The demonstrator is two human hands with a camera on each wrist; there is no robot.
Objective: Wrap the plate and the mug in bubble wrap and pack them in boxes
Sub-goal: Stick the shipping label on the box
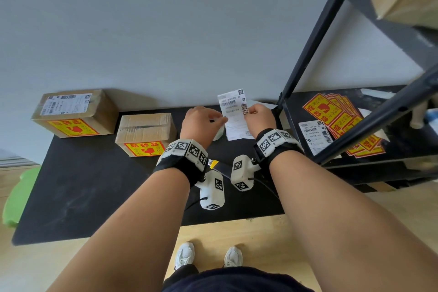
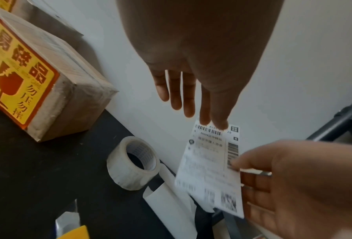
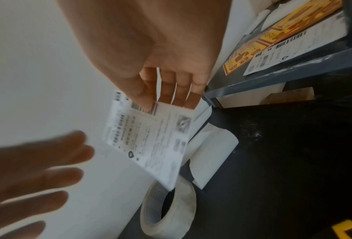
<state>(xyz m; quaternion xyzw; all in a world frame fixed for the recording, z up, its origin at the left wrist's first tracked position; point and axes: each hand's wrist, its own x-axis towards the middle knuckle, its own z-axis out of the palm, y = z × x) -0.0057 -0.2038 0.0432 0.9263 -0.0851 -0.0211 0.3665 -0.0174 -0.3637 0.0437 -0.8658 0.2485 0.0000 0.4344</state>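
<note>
A white shipping label (image 1: 233, 106) (image 2: 209, 161) (image 3: 150, 142) hangs in the air over the back of the black table (image 1: 83, 197). My right hand (image 1: 251, 112) (image 3: 166, 100) pinches its right edge between thumb and fingers. My left hand (image 1: 213, 118) (image 2: 191, 110) has straight, spread fingers, with the tips at the label's left edge. Two taped cardboard boxes stand at the left. The larger box (image 1: 75, 114) carries a label and a fragile sticker. The smaller box (image 1: 145, 133) (image 2: 48, 90) shows only a fragile sticker. No plate, mug or bubble wrap is visible.
A clear tape roll (image 2: 130, 168) (image 3: 183, 215) and curled backing paper (image 2: 171, 202) (image 3: 211, 153) lie under the label. A yellow-tipped knife (image 1: 213, 164) lies near my wrists. The black rack (image 1: 331, 54) at right holds fragile stickers (image 1: 331, 114) and another label (image 1: 314, 135).
</note>
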